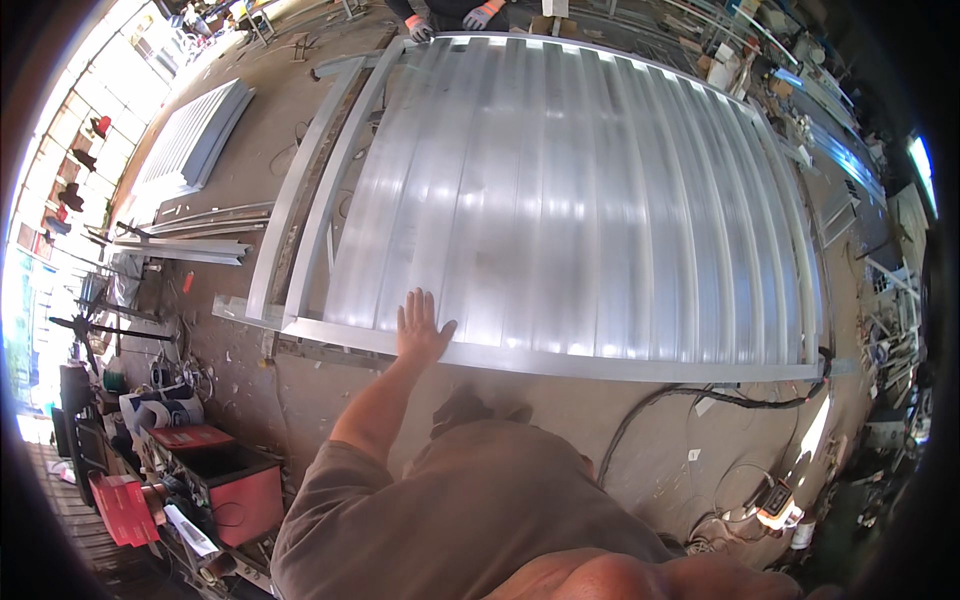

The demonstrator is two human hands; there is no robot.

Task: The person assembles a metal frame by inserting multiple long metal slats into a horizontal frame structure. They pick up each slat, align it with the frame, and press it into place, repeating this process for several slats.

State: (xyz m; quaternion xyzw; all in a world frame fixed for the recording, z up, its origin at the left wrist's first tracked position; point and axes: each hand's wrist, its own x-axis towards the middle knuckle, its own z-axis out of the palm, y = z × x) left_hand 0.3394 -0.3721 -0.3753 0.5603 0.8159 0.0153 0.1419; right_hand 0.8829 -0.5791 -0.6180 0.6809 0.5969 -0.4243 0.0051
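Observation:
My left hand (422, 330) lies flat with its fingers spread near the close left corner of a large metal panel. It touches the ribbed silver sheet (500, 220) close to the near rail (560, 362) of the frame. The sheet is made of long slats running away from me, and pale metal rails border it. To the left of my hand, a side rail (335, 200) runs toward the far edge. My right hand does not show; my torso hides most of that arm.
Across the panel, a co-worker's gloved hands (484, 14) are at the far edge. A loose rail (300, 190) lies left of the frame. Stacked sheets (195, 135) and metal bars (190, 248) lie farther left. A red toolbox (240, 500) stands near left; a black cable (640, 410) crosses the floor at right.

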